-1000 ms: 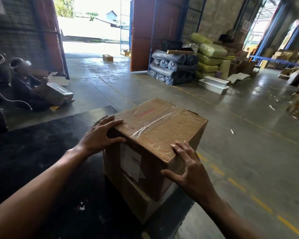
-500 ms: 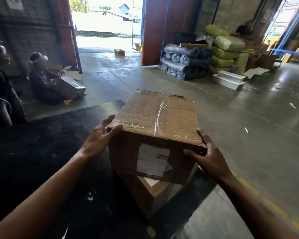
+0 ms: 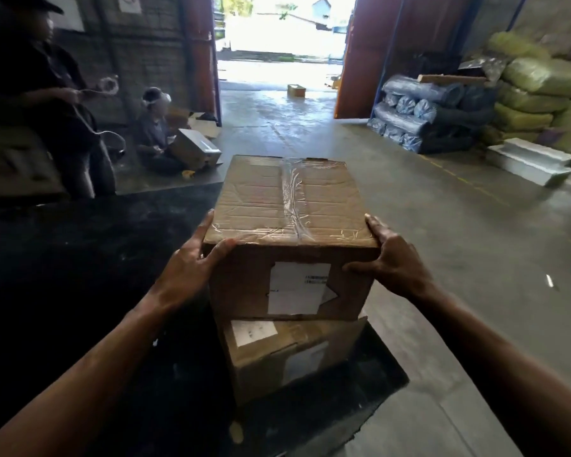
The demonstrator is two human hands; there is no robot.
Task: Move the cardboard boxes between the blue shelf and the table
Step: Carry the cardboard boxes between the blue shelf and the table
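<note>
A taped cardboard box (image 3: 287,206) with a white label on its near face sits on top of a second cardboard box (image 3: 287,354). Both stand near the right corner of a black table (image 3: 80,275). My left hand (image 3: 192,265) grips the top box's near left corner, thumb on the front face and fingers along the side. On the near right corner my right hand (image 3: 393,258) holds it the same way. The blue shelf is out of view.
A standing person (image 3: 40,94) is at the far left beside the table, and another person (image 3: 155,136) sits on the floor with a box. Blue wrapped rolls (image 3: 422,117) and green sacks (image 3: 534,90) are stacked at the right. An open doorway (image 3: 277,44) lies ahead.
The top box has been turned so that its labelled face points squarely at me and it lines up over the lower box. Both hands shifted to its near corners. My view swung right.
</note>
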